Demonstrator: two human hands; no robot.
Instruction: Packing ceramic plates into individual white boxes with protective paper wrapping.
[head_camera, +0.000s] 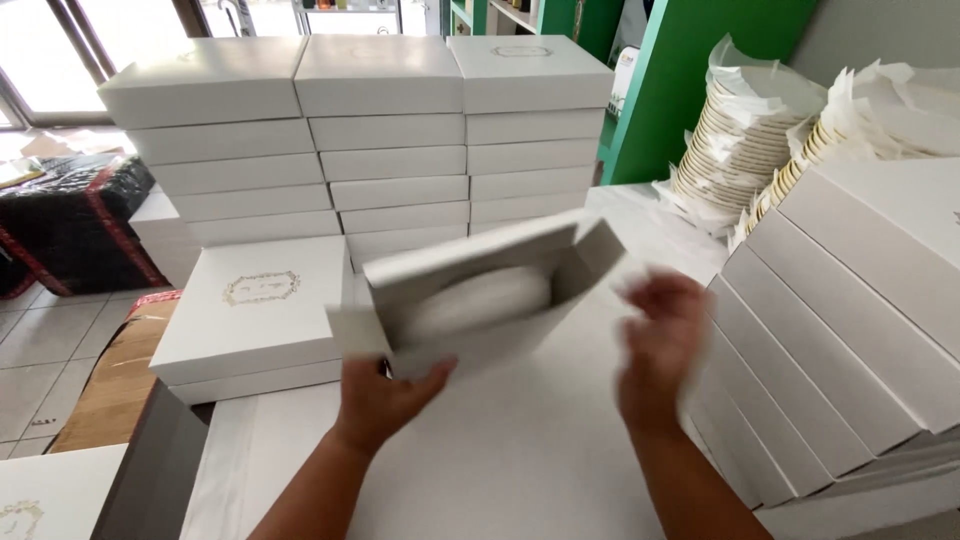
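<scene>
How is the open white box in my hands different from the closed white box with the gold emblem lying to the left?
The open white cardboard box is tilted in the air, held from below by the left hand; the closed white box with the gold emblem lies flat on another box. The held box shows a pale rounded insert inside; the closed one shows only its lid. Both are white, flat and rectangular.

I see plain white cardboard boxes (385, 130), one flat white box (262, 310) bearing a gold ornamental crest, beside a green shelf post (680, 80).
</scene>
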